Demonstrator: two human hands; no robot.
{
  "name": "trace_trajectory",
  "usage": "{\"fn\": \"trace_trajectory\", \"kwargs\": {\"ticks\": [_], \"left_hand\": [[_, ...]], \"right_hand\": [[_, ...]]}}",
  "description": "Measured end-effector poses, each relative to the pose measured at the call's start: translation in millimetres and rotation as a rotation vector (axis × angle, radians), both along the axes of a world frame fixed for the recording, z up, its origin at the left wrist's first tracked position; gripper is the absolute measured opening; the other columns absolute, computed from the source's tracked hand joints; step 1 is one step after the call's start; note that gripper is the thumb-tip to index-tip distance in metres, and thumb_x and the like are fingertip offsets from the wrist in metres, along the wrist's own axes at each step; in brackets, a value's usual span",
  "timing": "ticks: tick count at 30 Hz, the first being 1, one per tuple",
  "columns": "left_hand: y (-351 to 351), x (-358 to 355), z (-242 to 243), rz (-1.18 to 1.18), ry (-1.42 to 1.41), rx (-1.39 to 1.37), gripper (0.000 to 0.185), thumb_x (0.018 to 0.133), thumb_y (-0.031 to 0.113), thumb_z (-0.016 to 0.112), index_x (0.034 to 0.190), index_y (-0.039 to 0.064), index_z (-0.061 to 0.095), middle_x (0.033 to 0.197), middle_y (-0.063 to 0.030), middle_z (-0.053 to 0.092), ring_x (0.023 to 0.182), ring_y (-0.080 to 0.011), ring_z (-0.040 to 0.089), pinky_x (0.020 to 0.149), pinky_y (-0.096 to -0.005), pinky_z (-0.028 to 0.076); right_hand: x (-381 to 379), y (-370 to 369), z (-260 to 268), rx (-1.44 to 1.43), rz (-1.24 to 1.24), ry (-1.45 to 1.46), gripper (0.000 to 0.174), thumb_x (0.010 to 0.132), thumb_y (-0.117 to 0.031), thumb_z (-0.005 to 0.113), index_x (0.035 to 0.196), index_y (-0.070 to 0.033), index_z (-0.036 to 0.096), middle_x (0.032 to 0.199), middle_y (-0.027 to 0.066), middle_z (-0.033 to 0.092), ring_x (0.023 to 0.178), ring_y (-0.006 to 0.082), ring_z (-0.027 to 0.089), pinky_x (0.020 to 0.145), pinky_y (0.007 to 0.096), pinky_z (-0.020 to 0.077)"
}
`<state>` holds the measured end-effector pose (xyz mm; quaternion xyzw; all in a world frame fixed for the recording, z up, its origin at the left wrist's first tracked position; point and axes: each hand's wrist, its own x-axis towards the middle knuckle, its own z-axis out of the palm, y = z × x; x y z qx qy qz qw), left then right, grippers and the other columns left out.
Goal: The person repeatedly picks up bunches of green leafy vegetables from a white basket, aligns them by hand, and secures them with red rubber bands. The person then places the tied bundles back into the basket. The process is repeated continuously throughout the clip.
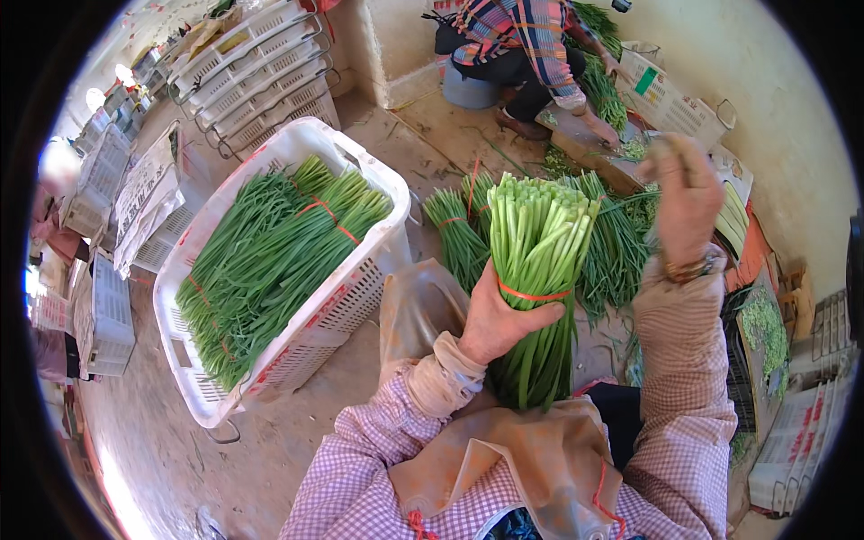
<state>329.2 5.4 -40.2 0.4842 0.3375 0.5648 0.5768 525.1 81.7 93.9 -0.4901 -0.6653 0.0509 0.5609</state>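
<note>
My left hand [509, 314] grips an upright bundle of green garlic chives [540, 236], its pale cut ends up and a red band around it. To its right my right hand [685, 196] is raised in the air, blurred, its fingers bent; whether it holds anything small is unclear. Behind the held bundle, more banded chives [459, 236] stand on the floor, and another bunch [607, 250] is partly hidden by it. At the left, a white plastic crate [337, 287] holds several banded bundles of chives [270, 250] lying flat.
A co-worker in a plaid shirt [520, 40] crouches at the top by a low board [587, 148] with chives and trimmings. Stacked white crates [260, 81] stand behind my crate; others [111, 317] are at the far left. Further crates [796, 439] and a trimmings-covered board [763, 337] lie right.
</note>
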Motion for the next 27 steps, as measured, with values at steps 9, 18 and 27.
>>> {"fn": "trace_trajectory", "kwargs": {"ticks": [9,18,27], "left_hand": [[-1,20,1,0.334,0.384,0.018,0.078,0.064,0.031,0.089,0.122,0.001,0.046,0.11,-0.021,0.066,0.101,-0.0378,0.066,0.086,-0.0443,0.052],[-10,23,0,0.297,0.32,0.061,0.08,0.063,0.03,0.088,0.126,0.004,0.046,0.109,-0.0207,0.066,0.102,-0.0372,0.066,0.088,-0.0432,0.052],[15,-122,75,0.068,-0.361,0.087,0.065,0.071,0.003,0.079,0.13,-0.001,0.053,0.12,-0.0094,0.066,0.108,-0.0217,0.066,0.095,-0.0374,0.052]], "right_hand": [[-10,-48,8,-0.074,0.188,-0.257,0.011,0.086,-0.003,0.066,0.096,0.002,0.065,0.087,0.0139,0.068,0.079,0.0277,0.067,0.076,0.0349,0.0519],[-70,-9,13,0.112,0.363,-0.886,0.014,0.079,-0.017,0.071,0.079,-0.009,0.059,0.078,0.0077,0.055,0.081,0.0288,0.06,0.071,0.0415,0.047],[-25,54,-28,-0.403,0.424,0.156,0.023,0.1,-0.014,0.055,0.116,0.0,0.062,0.092,0.0044,0.066,0.074,0.0097,0.06,0.07,0.024,0.0498]]}}
